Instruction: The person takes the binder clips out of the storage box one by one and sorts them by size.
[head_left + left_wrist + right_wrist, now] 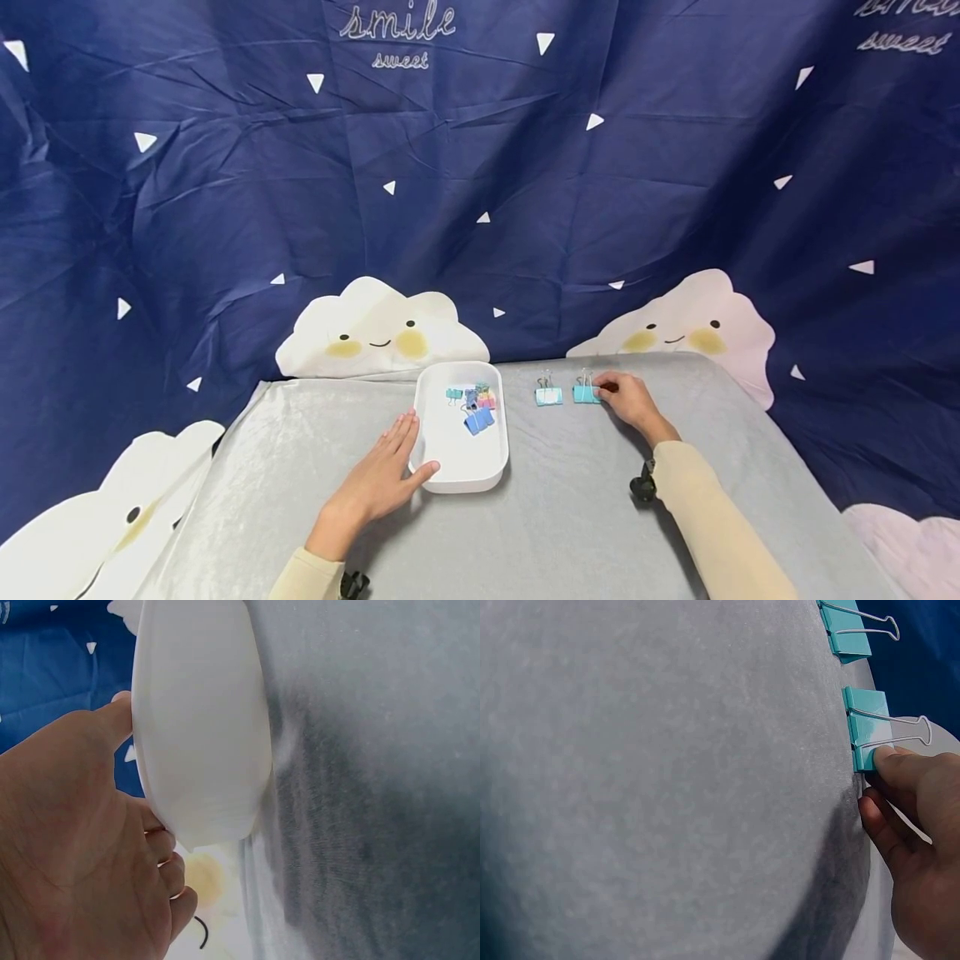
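My right hand (630, 402) pinches the right end of a teal binder clip (585, 393) on the grey cloth. In the right wrist view the thumb presses the face of this binder clip (869, 729), and its wire handles point away from the cloth's surface. Just left of it sits another binder clip (549, 397), teal with a pale front. A white plastic bin (450, 479) stands left of both clips. My left hand (382, 475) rests on the bin's left rim, fingers fairly straight and thumb spread over the near corner. The left wrist view shows the outer wall of the bin (202, 727).
Inside the bin lie a blue binder clip (478, 421), a small teal clip (453, 393) and several smaller coloured clips (486, 397) in a cluster. Grey cloth (570, 517) covers the table. Behind its far edge hangs a dark blue curtain (480, 167) with cloud prints.
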Tool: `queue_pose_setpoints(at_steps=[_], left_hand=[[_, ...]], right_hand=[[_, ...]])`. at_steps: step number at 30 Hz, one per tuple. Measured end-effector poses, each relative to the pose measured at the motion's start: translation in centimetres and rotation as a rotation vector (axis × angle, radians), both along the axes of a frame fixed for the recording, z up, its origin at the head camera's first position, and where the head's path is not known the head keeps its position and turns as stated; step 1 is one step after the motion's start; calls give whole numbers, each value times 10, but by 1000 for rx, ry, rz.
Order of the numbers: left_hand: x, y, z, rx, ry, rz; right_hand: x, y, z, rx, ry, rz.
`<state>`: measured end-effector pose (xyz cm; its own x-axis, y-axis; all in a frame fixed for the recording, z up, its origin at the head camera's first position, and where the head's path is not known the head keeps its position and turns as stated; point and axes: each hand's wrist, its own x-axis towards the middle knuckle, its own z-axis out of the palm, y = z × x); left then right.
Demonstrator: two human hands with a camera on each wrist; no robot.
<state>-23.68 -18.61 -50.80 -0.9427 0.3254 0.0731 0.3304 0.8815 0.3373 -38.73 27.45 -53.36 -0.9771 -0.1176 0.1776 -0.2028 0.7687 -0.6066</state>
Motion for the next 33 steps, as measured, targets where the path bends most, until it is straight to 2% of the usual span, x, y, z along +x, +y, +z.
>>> queue_pose_setpoints(at_steps=[14,21,27,33], left_hand=[[0,0,-2,-6,-4,0],[0,0,-2,-1,-1,0],[0,0,-1,-1,0,-2],[0,0,-1,-5,-1,-2]], right_hand=[[-2,5,-6,-42,13,-22],[0,4,-4,-69,22,-25],[0,2,5,-90,128,-36],[-2,-10,26,-99,232,-28]])
